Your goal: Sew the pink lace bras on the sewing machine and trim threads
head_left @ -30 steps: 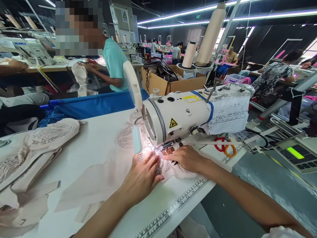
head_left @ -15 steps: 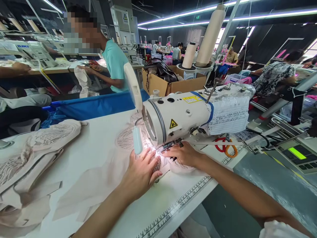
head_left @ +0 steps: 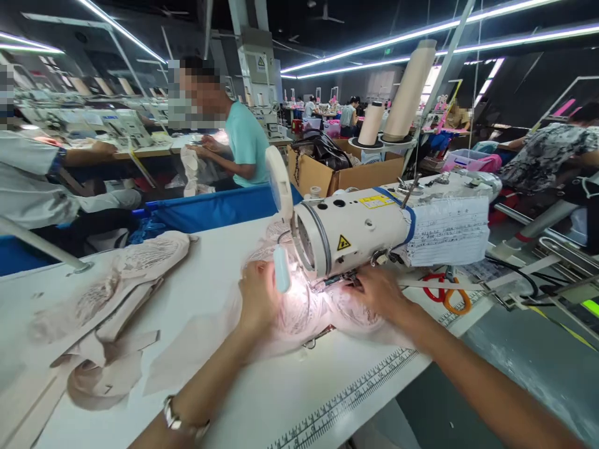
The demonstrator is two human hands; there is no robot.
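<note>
A pale pink bra (head_left: 299,315) with gathered, lace-like cups lies under the head of a white sewing machine (head_left: 355,231), lit brightly near the needle area. My left hand (head_left: 259,299) is curled at the left cup, its fingers partly behind a pale blue translucent guard (head_left: 281,269) and blurred. At the right cup, my right hand (head_left: 386,293) grips the fabric with bent fingers, close below the machine arm. The needle itself is lost in glare.
More pale pink bra pieces (head_left: 116,293) lie on the left of the table. Scissors (head_left: 447,293) with red and orange handles rest at right. A ruler strip (head_left: 355,396) runs along the front edge. Behind stand thread cones (head_left: 409,93), a cardboard box (head_left: 344,178) and a seated co-worker (head_left: 248,143).
The view has swung left, so the scene sits farther right. My left hand has gone from lying flat with fingers spread to curled at the cup's left side; more of the bra shows.
</note>
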